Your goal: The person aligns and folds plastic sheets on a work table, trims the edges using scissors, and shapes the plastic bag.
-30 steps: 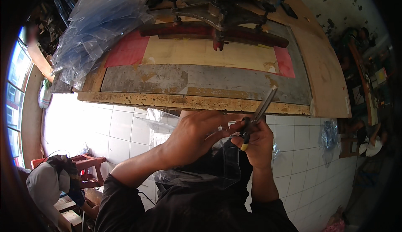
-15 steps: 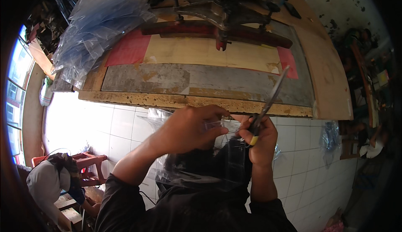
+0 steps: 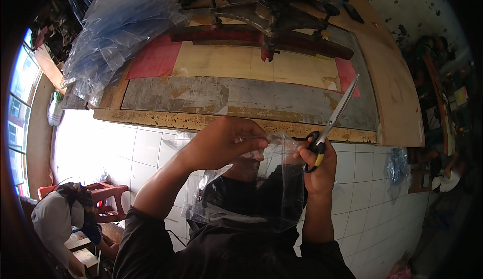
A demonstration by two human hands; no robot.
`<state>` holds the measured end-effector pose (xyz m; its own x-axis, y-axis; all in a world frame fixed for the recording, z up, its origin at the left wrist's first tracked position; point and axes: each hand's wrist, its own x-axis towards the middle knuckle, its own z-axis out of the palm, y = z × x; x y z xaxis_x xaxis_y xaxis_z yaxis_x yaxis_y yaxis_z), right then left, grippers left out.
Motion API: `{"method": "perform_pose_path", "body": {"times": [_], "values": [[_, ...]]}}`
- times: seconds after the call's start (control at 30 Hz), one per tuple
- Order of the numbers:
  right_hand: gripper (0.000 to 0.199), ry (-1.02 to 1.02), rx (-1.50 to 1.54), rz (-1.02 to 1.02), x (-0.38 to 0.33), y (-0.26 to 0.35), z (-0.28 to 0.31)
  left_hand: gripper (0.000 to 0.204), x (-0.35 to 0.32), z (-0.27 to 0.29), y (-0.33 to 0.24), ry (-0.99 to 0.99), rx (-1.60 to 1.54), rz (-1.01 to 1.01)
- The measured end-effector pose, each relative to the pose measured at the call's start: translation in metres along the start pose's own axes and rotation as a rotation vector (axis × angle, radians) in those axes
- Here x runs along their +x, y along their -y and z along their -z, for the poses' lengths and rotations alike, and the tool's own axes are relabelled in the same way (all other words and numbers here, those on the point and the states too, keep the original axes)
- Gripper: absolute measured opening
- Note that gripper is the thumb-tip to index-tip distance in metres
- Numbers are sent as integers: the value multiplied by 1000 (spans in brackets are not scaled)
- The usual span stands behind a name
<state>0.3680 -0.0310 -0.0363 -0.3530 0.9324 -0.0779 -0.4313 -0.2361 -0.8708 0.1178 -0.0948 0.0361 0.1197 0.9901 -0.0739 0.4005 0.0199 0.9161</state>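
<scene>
The left hand [image 3: 221,145] pinches the top edge of a clear plastic bag [image 3: 251,188] that hangs in front of the person's chest, below the near edge of the surface [image 3: 166,120] and not resting on it. The right hand [image 3: 318,166] is clenched around the black-and-yellow handles of a pair of scissors [image 3: 332,123], whose closed blades point up and away over the near edge. The likeliest trouble, as I judge it, is the thin film: held by one pinch only, it could slip or fold on itself, and with the blades so near the left fingers a careless cut might nick a finger or tear the bag crookedly. On the far left corner of the surface lies a loose heap of clear bluish plastic bags [image 3: 121,32], shapeless and glossy. Red sheets [image 3: 156,60] and a pale tan sheet [image 3: 241,65] lie flat under a dark metal press [image 3: 271,17] along the far edge. No labels or signs can be made out.
</scene>
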Motion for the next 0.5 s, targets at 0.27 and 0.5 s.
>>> {"method": "perform_pose_path", "body": {"times": [0.27, 0.5], "values": [[35, 1, -33, 63, -1, 5, 4, 26, -4, 3, 4, -10, 7, 12], [35, -66, -37, 129, 3, 19, 16, 27, -18, 27, 23, -12, 154, 58]]}}
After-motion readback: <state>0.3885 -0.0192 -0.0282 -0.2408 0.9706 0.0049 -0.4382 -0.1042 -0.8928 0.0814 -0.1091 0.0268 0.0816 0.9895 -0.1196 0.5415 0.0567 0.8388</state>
